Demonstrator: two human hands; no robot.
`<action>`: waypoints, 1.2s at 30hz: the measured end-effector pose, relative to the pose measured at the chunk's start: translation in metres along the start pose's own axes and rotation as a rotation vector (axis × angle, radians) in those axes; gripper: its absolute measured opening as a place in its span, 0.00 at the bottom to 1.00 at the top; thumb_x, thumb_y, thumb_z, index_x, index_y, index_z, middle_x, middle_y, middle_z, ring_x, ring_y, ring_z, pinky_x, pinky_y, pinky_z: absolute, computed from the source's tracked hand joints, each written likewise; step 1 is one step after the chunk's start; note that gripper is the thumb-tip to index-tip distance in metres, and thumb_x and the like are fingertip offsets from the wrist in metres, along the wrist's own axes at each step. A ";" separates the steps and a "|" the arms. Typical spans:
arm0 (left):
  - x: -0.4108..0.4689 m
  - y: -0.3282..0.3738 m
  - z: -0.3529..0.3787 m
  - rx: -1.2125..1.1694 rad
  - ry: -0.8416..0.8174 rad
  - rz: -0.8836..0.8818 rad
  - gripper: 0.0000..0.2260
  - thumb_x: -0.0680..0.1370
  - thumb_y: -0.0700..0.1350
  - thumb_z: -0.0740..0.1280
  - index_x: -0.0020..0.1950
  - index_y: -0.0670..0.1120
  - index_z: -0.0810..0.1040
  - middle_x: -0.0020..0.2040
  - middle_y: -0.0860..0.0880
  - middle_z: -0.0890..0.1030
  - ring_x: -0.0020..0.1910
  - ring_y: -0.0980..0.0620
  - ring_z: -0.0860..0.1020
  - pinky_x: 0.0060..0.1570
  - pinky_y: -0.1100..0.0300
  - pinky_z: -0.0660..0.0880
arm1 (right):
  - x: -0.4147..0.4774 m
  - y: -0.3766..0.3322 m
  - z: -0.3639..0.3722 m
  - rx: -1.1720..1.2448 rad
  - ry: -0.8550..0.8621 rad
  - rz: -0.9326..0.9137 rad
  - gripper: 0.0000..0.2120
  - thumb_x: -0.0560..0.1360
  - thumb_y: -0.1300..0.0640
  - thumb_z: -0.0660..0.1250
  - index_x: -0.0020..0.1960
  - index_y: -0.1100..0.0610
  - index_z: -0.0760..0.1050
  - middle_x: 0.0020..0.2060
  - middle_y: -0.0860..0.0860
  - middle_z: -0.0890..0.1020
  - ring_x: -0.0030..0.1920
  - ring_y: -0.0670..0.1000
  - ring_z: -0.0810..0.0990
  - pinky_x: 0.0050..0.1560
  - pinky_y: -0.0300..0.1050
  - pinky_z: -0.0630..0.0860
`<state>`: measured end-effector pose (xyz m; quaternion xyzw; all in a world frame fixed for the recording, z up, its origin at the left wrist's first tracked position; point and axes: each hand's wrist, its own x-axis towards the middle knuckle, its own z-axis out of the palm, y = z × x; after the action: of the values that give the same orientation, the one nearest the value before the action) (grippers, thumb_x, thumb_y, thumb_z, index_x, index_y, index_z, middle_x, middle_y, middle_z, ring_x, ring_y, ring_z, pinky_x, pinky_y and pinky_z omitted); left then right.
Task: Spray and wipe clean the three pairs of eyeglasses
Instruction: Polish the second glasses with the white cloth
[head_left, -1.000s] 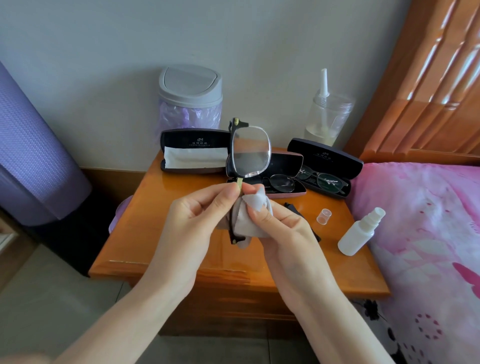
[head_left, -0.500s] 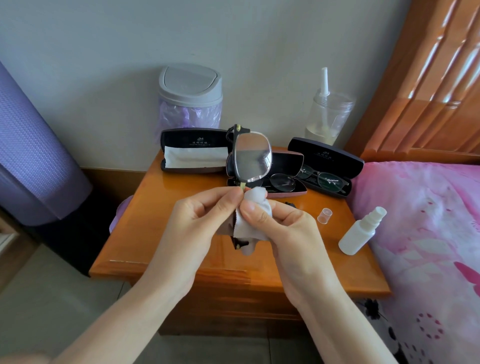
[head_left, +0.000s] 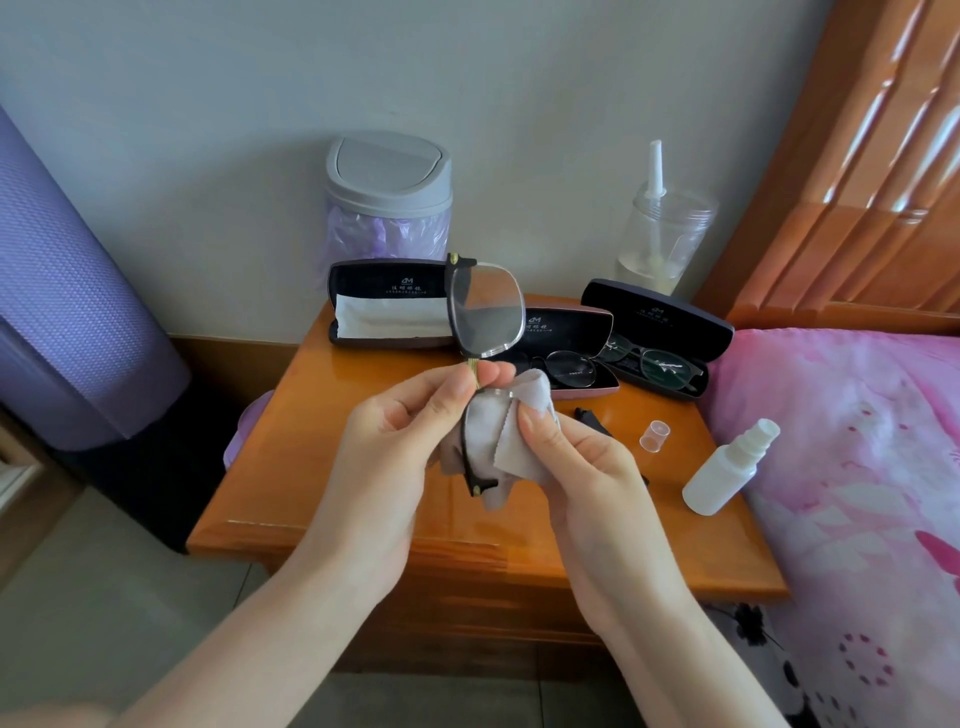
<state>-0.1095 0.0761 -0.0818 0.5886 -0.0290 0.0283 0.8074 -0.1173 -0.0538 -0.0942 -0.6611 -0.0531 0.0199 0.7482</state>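
I hold black-framed eyeglasses (head_left: 485, 312) upright above the wooden nightstand (head_left: 291, 462). My left hand (head_left: 395, 447) pinches their gold bridge. My right hand (head_left: 582, 462) pinches a grey cleaning cloth (head_left: 498, 441) round the lower lens, which the cloth hides. The upper lens stands bare. Two more pairs lie in open cases: round glasses (head_left: 569, 368) in the middle case and dark-framed glasses (head_left: 657, 365) in the right case. A white spray bottle (head_left: 727, 470) lies at the nightstand's right edge, its clear cap (head_left: 654, 435) off beside it.
An open case (head_left: 384, 301) holding a white cloth stands at the back left. Behind it are a grey swing-lid bin (head_left: 387, 200) and a clear jar (head_left: 662, 241). A pink bed (head_left: 857, 467) borders the right side. A purple roll (head_left: 67, 322) leans at left.
The glasses tilted slightly and the cloth shifted over the lower lens as my right fingers moved on it. My left hand kept its pinch on the bridge.
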 end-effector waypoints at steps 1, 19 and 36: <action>0.000 0.000 -0.001 -0.016 0.014 0.000 0.10 0.69 0.51 0.64 0.42 0.52 0.86 0.47 0.53 0.86 0.51 0.56 0.82 0.48 0.63 0.79 | 0.000 0.000 0.000 -0.006 -0.010 0.007 0.25 0.79 0.50 0.58 0.37 0.69 0.78 0.37 0.61 0.83 0.50 0.54 0.81 0.64 0.50 0.71; 0.000 0.003 -0.003 -0.035 0.019 -0.037 0.11 0.72 0.52 0.64 0.45 0.52 0.85 0.49 0.51 0.85 0.52 0.53 0.83 0.43 0.65 0.79 | -0.002 0.000 0.009 0.046 -0.069 0.128 0.14 0.67 0.52 0.73 0.47 0.61 0.83 0.43 0.62 0.84 0.44 0.56 0.81 0.50 0.42 0.78; -0.009 0.005 0.006 0.023 -0.017 0.003 0.11 0.72 0.49 0.63 0.45 0.48 0.83 0.42 0.54 0.85 0.39 0.63 0.81 0.32 0.74 0.72 | 0.001 0.000 0.016 0.162 0.060 0.087 0.16 0.68 0.48 0.69 0.49 0.58 0.83 0.37 0.50 0.82 0.41 0.49 0.79 0.36 0.42 0.73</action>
<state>-0.1189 0.0722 -0.0762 0.5980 -0.0362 0.0249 0.8003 -0.1182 -0.0383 -0.0923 -0.6005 0.0001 0.0368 0.7988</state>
